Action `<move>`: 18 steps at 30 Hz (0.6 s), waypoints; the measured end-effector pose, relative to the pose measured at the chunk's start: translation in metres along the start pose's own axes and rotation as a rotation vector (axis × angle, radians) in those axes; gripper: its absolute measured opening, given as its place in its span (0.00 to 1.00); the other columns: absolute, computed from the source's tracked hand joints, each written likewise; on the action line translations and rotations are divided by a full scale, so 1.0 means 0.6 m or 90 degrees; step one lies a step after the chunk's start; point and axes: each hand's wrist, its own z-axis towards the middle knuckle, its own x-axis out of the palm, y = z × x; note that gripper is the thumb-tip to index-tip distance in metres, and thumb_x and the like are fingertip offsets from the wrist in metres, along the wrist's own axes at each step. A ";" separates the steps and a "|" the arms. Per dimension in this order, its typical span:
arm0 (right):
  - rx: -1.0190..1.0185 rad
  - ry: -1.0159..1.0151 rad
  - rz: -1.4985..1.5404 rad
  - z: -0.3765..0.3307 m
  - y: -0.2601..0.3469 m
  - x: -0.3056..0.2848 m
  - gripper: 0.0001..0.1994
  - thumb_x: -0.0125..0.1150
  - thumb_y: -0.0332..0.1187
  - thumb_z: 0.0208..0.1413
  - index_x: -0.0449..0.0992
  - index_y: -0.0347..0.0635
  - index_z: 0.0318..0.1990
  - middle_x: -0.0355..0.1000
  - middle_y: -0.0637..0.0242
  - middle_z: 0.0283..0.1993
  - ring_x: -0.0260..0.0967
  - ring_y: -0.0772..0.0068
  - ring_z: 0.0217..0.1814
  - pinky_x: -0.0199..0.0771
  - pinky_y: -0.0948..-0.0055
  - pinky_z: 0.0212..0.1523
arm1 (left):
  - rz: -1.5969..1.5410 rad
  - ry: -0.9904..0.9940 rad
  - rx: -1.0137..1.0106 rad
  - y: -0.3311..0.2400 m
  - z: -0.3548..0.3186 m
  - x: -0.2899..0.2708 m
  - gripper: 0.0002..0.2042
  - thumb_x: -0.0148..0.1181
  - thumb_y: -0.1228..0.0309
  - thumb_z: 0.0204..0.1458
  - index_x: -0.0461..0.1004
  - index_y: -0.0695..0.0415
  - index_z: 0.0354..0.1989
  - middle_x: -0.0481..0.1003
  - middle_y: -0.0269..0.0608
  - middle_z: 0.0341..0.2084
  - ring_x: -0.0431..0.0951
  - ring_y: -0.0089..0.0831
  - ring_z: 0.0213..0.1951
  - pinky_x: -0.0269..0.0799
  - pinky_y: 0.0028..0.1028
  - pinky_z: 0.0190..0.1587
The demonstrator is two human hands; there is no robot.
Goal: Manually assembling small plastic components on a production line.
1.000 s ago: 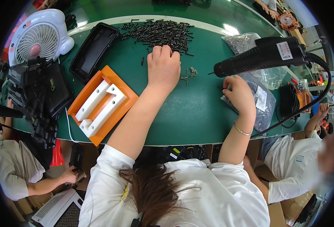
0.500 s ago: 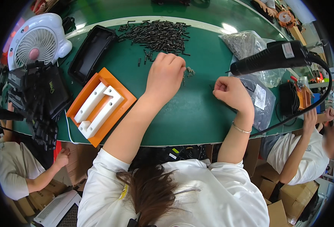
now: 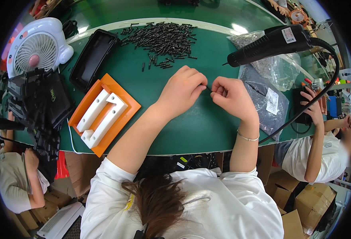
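My left hand (image 3: 182, 92) and my right hand (image 3: 233, 96) meet above the green bench, fingertips pinched and almost touching. A small thin dark piece (image 3: 208, 88) shows between them, against the right fingertips. What my left fingers pinch is hidden by the hand. Beyond the hands lies a pile of short black ridged rods (image 3: 165, 40), with several loose ones at its near edge. Left of my left forearm sits an orange tray (image 3: 121, 85) holding a white block fixture (image 3: 105, 115) with holes in it.
A black electric screwdriver (image 3: 269, 46) with a cable reaches in beyond my right hand. Plastic bags (image 3: 281, 73) of parts lie at right. An empty black bin (image 3: 93, 59), a white fan (image 3: 36, 47) and stacked black housings (image 3: 40, 99) stand at left. Other people sit on both sides.
My left hand has come away from the pile, nearer to me and right, to meet my right hand, which has shifted slightly left. Some rods lie differently at the pile's near edge.
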 end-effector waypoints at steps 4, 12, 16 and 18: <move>-0.023 0.000 0.019 0.001 0.000 -0.001 0.03 0.55 0.22 0.37 0.67 0.33 0.21 0.61 0.65 0.14 0.57 0.79 0.15 0.58 0.79 0.18 | 0.075 0.040 0.037 -0.002 -0.001 -0.003 0.06 0.57 0.79 0.39 0.69 0.58 0.27 0.70 0.37 0.26 0.68 0.36 0.33 0.66 0.30 0.34; -0.023 -0.111 0.160 0.004 -0.009 0.005 0.04 0.56 0.25 0.47 0.68 0.34 0.27 0.65 0.69 0.18 0.59 0.84 0.20 0.60 0.83 0.21 | -0.030 0.001 0.006 -0.010 0.001 -0.002 0.08 0.57 0.80 0.39 0.69 0.58 0.29 0.70 0.37 0.25 0.69 0.34 0.32 0.67 0.28 0.34; -0.027 -0.121 0.220 0.003 -0.012 0.010 0.04 0.57 0.25 0.47 0.68 0.35 0.26 0.65 0.70 0.18 0.59 0.85 0.19 0.60 0.83 0.21 | -0.094 -0.036 -0.052 -0.013 -0.001 0.001 0.09 0.57 0.81 0.40 0.70 0.59 0.31 0.71 0.37 0.26 0.70 0.30 0.30 0.68 0.25 0.30; -0.050 -0.093 0.150 0.003 -0.011 0.011 0.04 0.57 0.25 0.47 0.69 0.34 0.26 0.66 0.69 0.18 0.60 0.84 0.19 0.61 0.83 0.21 | -0.119 -0.058 -0.064 -0.013 -0.002 0.003 0.09 0.57 0.81 0.40 0.70 0.59 0.31 0.71 0.37 0.26 0.71 0.29 0.30 0.68 0.24 0.29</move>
